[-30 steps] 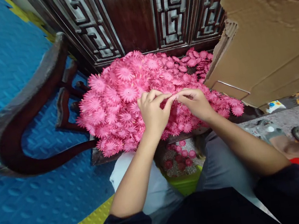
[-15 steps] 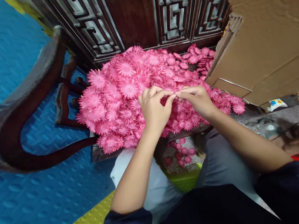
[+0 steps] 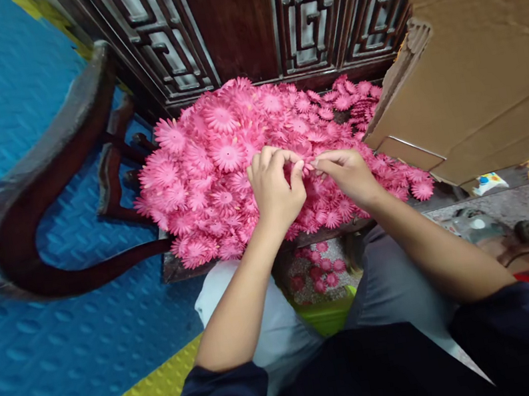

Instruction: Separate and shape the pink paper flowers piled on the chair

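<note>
The one camera looks from the wearer's head, forward and steeply down past the dark shirt [image 3: 365, 377] to the left hand [image 3: 273, 190] and right hand [image 3: 349, 177], about arm's length off. Its wide view runs from the blue matting [image 3: 1, 201] on the left to the cardboard [image 3: 486, 66] on the right, with the carved wooden panel [image 3: 235, 20] facing it.

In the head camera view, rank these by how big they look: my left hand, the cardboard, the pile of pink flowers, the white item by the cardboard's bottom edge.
1. Pile of pink flowers and cardboard: too alike to rank
2. Left hand
3. White item
</note>
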The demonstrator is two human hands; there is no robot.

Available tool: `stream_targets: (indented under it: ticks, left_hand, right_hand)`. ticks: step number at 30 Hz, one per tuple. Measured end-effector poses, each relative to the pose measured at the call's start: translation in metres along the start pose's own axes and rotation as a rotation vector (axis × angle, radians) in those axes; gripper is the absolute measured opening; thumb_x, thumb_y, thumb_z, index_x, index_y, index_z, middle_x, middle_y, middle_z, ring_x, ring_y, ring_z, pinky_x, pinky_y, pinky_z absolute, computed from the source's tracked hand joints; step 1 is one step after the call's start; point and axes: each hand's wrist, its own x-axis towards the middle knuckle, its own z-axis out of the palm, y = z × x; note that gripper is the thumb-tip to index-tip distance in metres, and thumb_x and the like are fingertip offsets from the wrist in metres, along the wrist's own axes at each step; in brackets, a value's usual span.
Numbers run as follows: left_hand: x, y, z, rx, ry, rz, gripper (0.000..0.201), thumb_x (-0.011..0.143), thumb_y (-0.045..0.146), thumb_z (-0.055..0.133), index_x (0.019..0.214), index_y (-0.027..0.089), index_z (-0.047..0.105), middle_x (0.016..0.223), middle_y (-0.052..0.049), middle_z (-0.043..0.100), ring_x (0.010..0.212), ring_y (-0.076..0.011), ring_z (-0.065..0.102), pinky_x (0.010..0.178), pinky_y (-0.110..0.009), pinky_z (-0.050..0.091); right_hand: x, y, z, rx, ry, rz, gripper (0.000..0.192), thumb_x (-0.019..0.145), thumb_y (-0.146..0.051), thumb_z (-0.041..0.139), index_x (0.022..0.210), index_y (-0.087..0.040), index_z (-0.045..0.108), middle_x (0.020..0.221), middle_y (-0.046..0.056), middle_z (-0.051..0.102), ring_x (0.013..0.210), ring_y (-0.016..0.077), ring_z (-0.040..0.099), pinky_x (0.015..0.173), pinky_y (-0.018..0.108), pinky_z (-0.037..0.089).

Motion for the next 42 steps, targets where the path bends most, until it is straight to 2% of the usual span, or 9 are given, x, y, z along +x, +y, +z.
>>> stream_targets:
  ticks: [8, 13, 14, 18, 22, 25, 32, 38, 42]
  left_hand:
    - [-0.003, -0.001, 0.002, -0.039, 0.324, 0.064, 0.026, 0.092, 0.038, 0.028, 0.077, 0.021, 0.039, 0.083, -0.006, 0.048, 0.085, -0.0211, 0.045, 0.079, -0.037, 0.034]
    - [0.013, -0.018, -0.021, -0.141, 0.707, -0.053, 0.031, 0.093, 0.044, 0.023, 0.076, 0.022, 0.036, 0.081, -0.004, 0.039, 0.081, -0.0185, 0.044, 0.078, -0.037, 0.038]
    - [0.017, -0.023, -0.027, -0.108, 0.716, -0.096, 0.030, 0.093, 0.044, 0.026, 0.078, 0.022, 0.039, 0.083, -0.004, 0.041, 0.084, -0.0188, 0.046, 0.081, -0.038, 0.038]
    - [0.027, -0.029, -0.035, 0.098, 0.510, -0.188, 0.019, 0.084, 0.040, 0.052, 0.081, 0.021, 0.055, 0.088, -0.005, 0.051, 0.095, -0.0233, 0.048, 0.092, -0.045, 0.036]
    - [0.027, -0.016, -0.017, 0.125, 0.268, -0.121, 0.020, 0.083, 0.042, 0.052, 0.085, 0.024, 0.062, 0.098, -0.008, 0.054, 0.105, -0.0282, 0.046, 0.095, -0.050, 0.032]
    - [0.028, -0.009, -0.001, 0.124, 0.178, -0.065, 0.019, 0.084, 0.040, 0.051, 0.084, 0.025, 0.062, 0.105, -0.009, 0.055, 0.108, -0.0294, 0.045, 0.094, -0.050, 0.032]
    - [0.036, -0.014, 0.008, 0.098, 0.056, -0.045, 0.018, 0.080, 0.042, 0.057, 0.079, 0.024, 0.062, 0.114, -0.009, 0.054, 0.116, -0.0315, 0.041, 0.095, -0.050, 0.031]
    - [0.021, 0.002, -0.001, 0.103, 0.154, -0.032, 0.031, 0.082, 0.053, 0.049, 0.088, 0.026, 0.065, 0.108, -0.008, 0.057, 0.110, -0.0289, 0.044, 0.095, -0.047, 0.030]
    - [0.011, 0.014, 0.003, 0.112, 0.101, 0.034, 0.031, 0.082, 0.053, 0.049, 0.083, 0.027, 0.067, 0.099, -0.006, 0.061, 0.103, -0.0262, 0.047, 0.091, -0.044, 0.032]
  right_hand:
    - [-0.004, 0.001, 0.013, 0.087, 0.103, 0.064, 0.020, 0.071, -0.022, 0.055, 0.051, -0.017, 0.055, 0.050, -0.004, 0.049, 0.051, 0.0067, 0.044, 0.055, 0.023, 0.034]
    - [0.007, 0.002, -0.006, 0.275, 0.380, 0.223, 0.020, 0.073, -0.018, 0.048, 0.054, -0.019, 0.046, 0.049, -0.005, 0.041, 0.045, 0.0057, 0.035, 0.047, 0.022, 0.027]
    - [0.010, 0.002, -0.011, 0.295, 0.415, 0.234, 0.020, 0.073, -0.017, 0.048, 0.054, -0.019, 0.045, 0.050, -0.005, 0.041, 0.045, 0.0056, 0.035, 0.047, 0.022, 0.027]
    - [0.016, 0.003, -0.024, 0.246, 0.449, 0.090, 0.022, 0.075, -0.022, 0.054, 0.055, -0.020, 0.045, 0.054, -0.004, 0.043, 0.047, 0.0064, 0.037, 0.050, 0.023, 0.032]
    - [0.013, 0.007, -0.017, 0.284, 0.337, 0.207, 0.021, 0.073, -0.031, 0.059, 0.059, -0.020, 0.047, 0.055, -0.003, 0.045, 0.046, 0.0072, 0.038, 0.045, 0.023, 0.029]
    - [0.011, 0.009, -0.014, 0.303, 0.281, 0.290, 0.018, 0.070, -0.029, 0.058, 0.058, -0.020, 0.048, 0.053, -0.003, 0.046, 0.046, 0.0073, 0.038, 0.044, 0.023, 0.028]
    - [0.011, 0.000, -0.016, 0.264, 0.315, 0.264, 0.020, 0.073, -0.016, 0.054, 0.053, -0.018, 0.050, 0.050, -0.004, 0.047, 0.045, 0.0059, 0.040, 0.046, 0.023, 0.029]
    - [0.009, -0.001, -0.008, 0.145, 0.250, 0.203, 0.021, 0.073, -0.015, 0.054, 0.053, -0.018, 0.055, 0.049, -0.005, 0.048, 0.045, 0.0052, 0.041, 0.050, 0.022, 0.033]
    - [0.006, 0.001, -0.006, 0.127, 0.177, 0.064, 0.009, 0.071, -0.022, 0.059, 0.065, -0.018, 0.065, 0.058, -0.004, 0.056, 0.052, 0.0063, 0.045, 0.056, 0.023, 0.039]
